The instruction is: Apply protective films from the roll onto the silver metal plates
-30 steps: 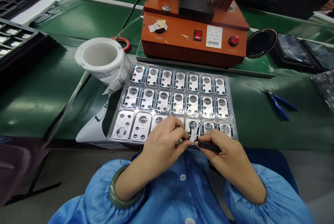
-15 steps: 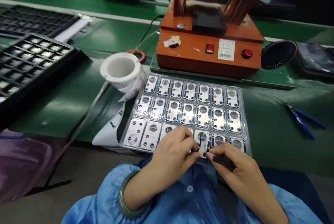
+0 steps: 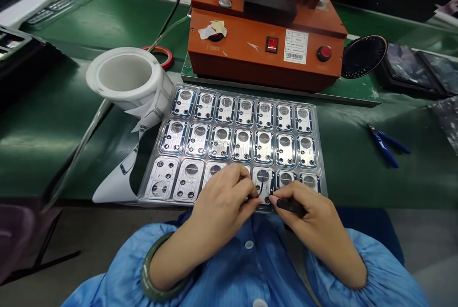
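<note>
With my right hand (image 3: 309,211), fingers closed, I hold a black tool (image 3: 290,207) beside one metal plate (image 3: 264,184) in the near row of the clear tray (image 3: 321,154). My left hand (image 3: 229,197) has thumb and finger almost together over this row; what they pinch, I cannot tell. The tray lies before the orange machine (image 3: 265,59).

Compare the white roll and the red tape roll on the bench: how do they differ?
The white roll is large, thick-walled and tall; the red tape roll is a smaller, low ring. The white roll has a loose strip with dark-outlined shapes trailing from it, while no loose end shows on the red one. The white roll is in front, partly hiding the red roll behind it. Both are round and hollow, with their openings facing up.
</note>
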Tool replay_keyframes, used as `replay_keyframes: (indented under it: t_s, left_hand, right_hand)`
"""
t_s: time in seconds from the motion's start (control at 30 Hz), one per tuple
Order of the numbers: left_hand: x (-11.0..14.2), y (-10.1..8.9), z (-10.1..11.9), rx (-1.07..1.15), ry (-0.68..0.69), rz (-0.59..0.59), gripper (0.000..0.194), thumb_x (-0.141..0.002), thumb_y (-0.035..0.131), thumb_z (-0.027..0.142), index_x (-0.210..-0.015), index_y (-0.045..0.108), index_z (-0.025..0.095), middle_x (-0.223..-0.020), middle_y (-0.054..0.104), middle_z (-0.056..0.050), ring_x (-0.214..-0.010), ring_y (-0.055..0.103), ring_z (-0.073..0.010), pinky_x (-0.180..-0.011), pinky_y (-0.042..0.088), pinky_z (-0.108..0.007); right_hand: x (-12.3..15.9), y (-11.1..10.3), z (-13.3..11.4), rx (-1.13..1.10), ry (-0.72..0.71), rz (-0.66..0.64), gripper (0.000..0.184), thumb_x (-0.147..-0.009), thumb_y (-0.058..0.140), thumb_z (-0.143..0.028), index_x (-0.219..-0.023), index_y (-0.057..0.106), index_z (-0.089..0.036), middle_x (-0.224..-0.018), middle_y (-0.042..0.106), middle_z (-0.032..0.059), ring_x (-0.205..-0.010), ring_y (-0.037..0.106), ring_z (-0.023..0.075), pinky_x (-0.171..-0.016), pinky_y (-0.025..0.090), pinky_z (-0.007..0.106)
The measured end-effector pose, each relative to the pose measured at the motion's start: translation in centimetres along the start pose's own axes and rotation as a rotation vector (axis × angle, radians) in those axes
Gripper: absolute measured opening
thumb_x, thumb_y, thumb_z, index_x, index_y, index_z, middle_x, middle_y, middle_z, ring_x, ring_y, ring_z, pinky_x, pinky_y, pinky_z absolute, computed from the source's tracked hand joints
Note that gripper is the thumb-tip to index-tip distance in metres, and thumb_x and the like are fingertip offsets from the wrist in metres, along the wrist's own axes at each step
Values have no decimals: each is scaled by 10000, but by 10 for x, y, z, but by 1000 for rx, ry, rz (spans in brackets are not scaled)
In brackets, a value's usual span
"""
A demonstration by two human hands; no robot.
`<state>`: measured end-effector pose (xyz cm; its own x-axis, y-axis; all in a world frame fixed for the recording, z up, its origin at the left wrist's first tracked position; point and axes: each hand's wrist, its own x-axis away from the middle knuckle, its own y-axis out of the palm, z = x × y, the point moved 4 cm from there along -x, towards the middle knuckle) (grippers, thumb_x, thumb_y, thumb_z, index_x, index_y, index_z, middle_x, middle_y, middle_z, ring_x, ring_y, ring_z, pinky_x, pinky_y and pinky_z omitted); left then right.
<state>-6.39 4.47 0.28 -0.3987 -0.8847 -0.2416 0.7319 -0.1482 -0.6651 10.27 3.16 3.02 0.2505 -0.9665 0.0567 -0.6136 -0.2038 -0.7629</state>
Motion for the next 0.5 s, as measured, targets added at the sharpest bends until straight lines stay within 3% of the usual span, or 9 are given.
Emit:
replay_keyframes:
  t_s: [0.23,0.33,0.5]
  left_hand:
    - [0,-1,0,17,-27,-33,41,-832,566,177,-797,550,191,-921,522,-22,-832,516,-176,-717,433,-332]
    - [-1,-1,0,25,-46,-61,33,-838,564,173,-812,553,190,-911,525,-17,-833,513,-170,-725,432,-325]
    - [0,-3,6,-12,-69,-57,48,-830,606,234,-811,587,194,-928,557,-18,-882,530,-168,-761,439,-302]
  right_hand:
    - [0,1,-4,135,-137,6,112,-874,518,-219,-783,581,-210,-701,594,-6,-610,571,125,-544,427,224]
    - [0,0,-4,162,-124,33,125,-877,499,-219,-783,581,-212,-703,594,-5,-612,576,129,-550,436,227]
    - [6,-1,8,187,-180,16,98,-878,520,-294,-830,596,-254,-746,649,-20,-610,629,131,-529,490,209]
